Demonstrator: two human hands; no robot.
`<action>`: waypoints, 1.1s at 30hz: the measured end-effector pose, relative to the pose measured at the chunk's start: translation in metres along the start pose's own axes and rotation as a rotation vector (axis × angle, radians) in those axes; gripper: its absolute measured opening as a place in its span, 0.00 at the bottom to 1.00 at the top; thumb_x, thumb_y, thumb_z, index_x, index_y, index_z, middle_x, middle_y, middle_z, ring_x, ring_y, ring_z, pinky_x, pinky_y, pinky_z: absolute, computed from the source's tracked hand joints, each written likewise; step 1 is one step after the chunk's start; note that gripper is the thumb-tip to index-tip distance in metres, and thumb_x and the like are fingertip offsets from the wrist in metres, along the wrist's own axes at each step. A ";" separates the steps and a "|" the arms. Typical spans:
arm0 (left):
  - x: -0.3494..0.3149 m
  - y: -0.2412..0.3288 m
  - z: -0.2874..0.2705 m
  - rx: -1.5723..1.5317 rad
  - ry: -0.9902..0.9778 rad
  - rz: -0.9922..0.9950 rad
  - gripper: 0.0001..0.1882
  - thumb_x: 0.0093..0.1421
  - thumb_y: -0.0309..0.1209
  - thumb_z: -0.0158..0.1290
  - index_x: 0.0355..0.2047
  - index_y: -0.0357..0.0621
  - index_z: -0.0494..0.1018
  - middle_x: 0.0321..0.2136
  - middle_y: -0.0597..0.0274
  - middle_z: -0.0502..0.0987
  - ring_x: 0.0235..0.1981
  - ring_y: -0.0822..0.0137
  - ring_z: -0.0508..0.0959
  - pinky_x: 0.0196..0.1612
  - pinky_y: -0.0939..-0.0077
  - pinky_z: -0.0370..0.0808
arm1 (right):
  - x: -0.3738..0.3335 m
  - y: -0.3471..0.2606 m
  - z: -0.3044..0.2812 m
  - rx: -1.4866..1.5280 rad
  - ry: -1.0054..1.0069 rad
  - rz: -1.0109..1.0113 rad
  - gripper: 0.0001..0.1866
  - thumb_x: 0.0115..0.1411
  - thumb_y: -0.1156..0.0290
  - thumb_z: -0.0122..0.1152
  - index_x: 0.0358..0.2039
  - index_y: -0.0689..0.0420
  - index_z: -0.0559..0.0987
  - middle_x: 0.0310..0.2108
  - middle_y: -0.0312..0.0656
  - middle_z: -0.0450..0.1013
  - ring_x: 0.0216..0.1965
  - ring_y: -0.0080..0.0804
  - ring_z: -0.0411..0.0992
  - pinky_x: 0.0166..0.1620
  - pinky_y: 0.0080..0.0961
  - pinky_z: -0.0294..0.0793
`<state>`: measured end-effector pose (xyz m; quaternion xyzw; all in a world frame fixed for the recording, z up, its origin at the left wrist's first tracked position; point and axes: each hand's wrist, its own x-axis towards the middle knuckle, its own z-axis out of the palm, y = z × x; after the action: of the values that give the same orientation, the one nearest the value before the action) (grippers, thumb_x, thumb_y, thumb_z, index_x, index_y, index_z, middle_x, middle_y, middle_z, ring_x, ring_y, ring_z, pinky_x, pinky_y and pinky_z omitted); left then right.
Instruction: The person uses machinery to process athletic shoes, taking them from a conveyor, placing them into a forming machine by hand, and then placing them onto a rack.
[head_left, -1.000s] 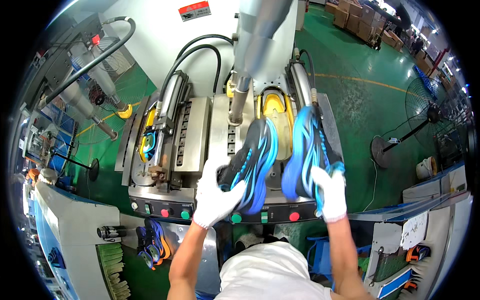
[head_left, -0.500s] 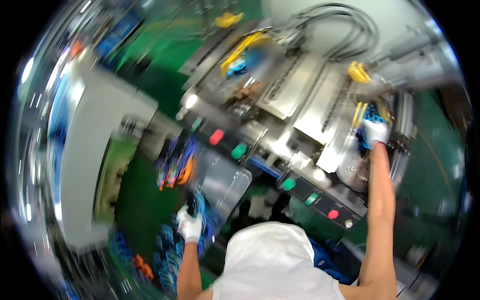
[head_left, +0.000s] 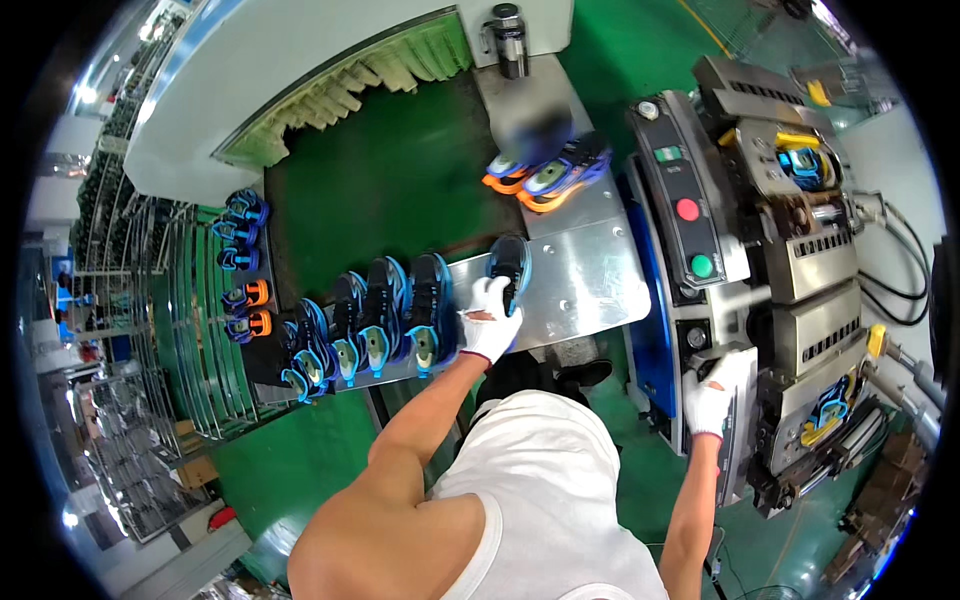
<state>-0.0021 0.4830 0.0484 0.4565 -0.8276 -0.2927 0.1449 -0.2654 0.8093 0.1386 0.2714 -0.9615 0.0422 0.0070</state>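
Note:
My left hand (head_left: 488,325), in a white glove, grips a black shoe upper with light-blue edging (head_left: 513,262) at the near edge of a metal table. Left of it several similar black-and-blue shoe uppers (head_left: 378,310) stand in a row. My right hand (head_left: 707,397), also gloved, rests on the near part of a machine's control panel (head_left: 738,420), thumb and fingers apart, holding nothing I can see. Beyond that hand, a blue upper (head_left: 829,408) sits in the machine's near station. Another blue upper (head_left: 803,165) is in the far station.
Purple-and-orange shoes (head_left: 560,175) stand on the metal table (head_left: 585,285), with a metal flask (head_left: 509,45) behind them. A green conveyor belt (head_left: 370,190) runs from a curtained housing (head_left: 350,90). Wire racks (head_left: 195,310) are at left. Red and green buttons (head_left: 688,210) dot the panel.
The view has swung left. My right hand has drawn back from the machine's station to the control panel. My left hand now holds an upper at the table's near edge.

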 end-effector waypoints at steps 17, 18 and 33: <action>0.022 -0.060 -0.045 -0.347 -0.227 0.054 0.34 0.57 0.37 0.63 0.60 0.39 0.64 0.59 0.39 0.68 0.62 0.41 0.69 0.63 0.51 0.68 | 0.008 -0.374 0.118 0.899 -0.738 0.232 0.48 0.61 0.39 0.63 0.67 0.68 0.67 0.60 0.64 0.72 0.61 0.52 0.72 0.61 0.39 0.70; 0.010 -0.080 -0.037 -0.248 -0.251 -0.048 0.35 0.58 0.41 0.62 0.61 0.39 0.64 0.60 0.40 0.68 0.63 0.43 0.69 0.64 0.51 0.67 | 0.005 -0.392 0.123 0.806 -0.684 0.249 0.47 0.60 0.42 0.66 0.66 0.69 0.68 0.60 0.63 0.72 0.62 0.51 0.72 0.62 0.37 0.69; -0.064 -0.117 -0.151 -0.178 0.193 -0.008 0.28 0.55 0.24 0.65 0.56 0.34 0.70 0.55 0.44 0.73 0.57 0.45 0.74 0.61 0.57 0.72 | -0.033 -0.398 0.133 0.700 -0.457 0.131 0.57 0.49 0.55 0.76 0.72 0.65 0.55 0.69 0.61 0.59 0.69 0.59 0.60 0.70 0.43 0.61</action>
<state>0.1876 0.4351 0.0964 0.4713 -0.7787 -0.3202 0.2625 -0.0282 0.4775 0.0357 0.1980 -0.8813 0.3051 -0.3018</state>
